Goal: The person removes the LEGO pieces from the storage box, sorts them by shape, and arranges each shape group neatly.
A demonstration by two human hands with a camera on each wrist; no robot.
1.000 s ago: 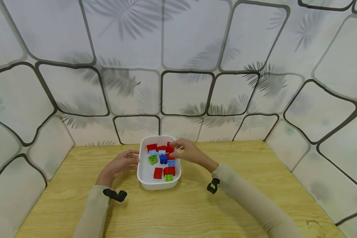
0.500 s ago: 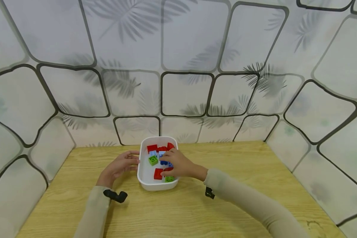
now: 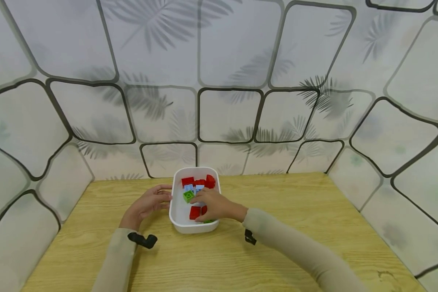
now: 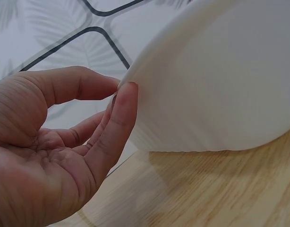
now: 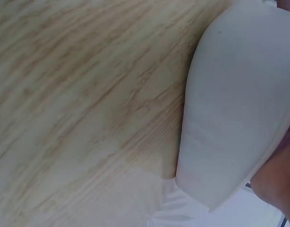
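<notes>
My left hand is at the left side of a white plastic tub. In the left wrist view, its thumb and finger tips touch the tub's outer wall near the rim. Reaching over the tub's right side, my right hand is low above the toy building bricks inside. Its thumb and fingers are spread apart, with a red brick beside them. A bright green brick lies just left of the fingertips. The palm hides several bricks, so what the fingers touch underneath cannot be seen.
Red bricks and pale blue bricks lie toward the tub's far end. The tub stands on a wooden table near its back edge. A patterned cloth wall rises behind and on both sides.
My right hand has moved from the tub's far right side toward the front and left, over the bricks, covering the dark blue one. The left hand stays at the tub's side.
</notes>
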